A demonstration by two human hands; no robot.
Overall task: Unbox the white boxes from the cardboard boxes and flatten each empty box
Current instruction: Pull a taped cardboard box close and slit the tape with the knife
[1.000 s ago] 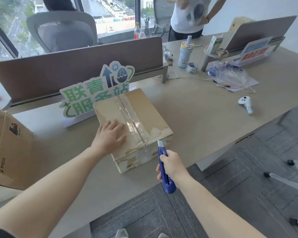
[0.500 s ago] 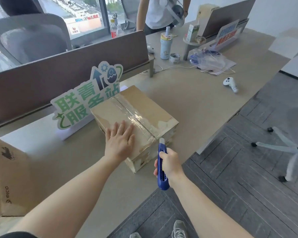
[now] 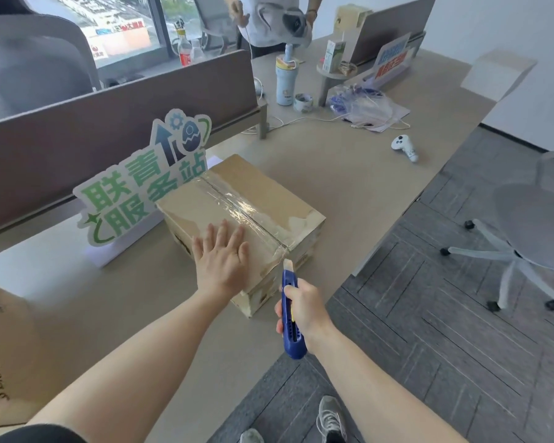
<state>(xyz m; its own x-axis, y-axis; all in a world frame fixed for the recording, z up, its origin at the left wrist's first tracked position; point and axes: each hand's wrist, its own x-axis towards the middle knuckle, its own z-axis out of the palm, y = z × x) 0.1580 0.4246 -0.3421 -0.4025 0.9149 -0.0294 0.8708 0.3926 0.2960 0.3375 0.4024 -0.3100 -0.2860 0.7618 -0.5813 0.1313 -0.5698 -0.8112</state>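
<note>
A closed cardboard box (image 3: 263,199), sealed along its top seam with clear tape, sits on the grey desk (image 3: 349,187) near the front edge. My left hand (image 3: 221,260) lies flat, fingers spread, on the near left part of the box top. My right hand (image 3: 301,308) grips a blue utility knife (image 3: 291,314) whose tip touches the near end of the taped seam at the box's front edge. No white box is visible.
A green and white cut-out sign (image 3: 141,180) stands just behind the box. A second cardboard box (image 3: 0,356) is at the far left. A white controller (image 3: 405,148), a plastic bag (image 3: 362,107) and a bottle (image 3: 284,81) lie farther back. An office chair (image 3: 531,231) stands at the right. A person (image 3: 269,20) stands beyond the desk.
The view has swung so the box sits more to the right. Both hands keep their places: left flat on the box, right holding the knife at the near end of the seam.
</note>
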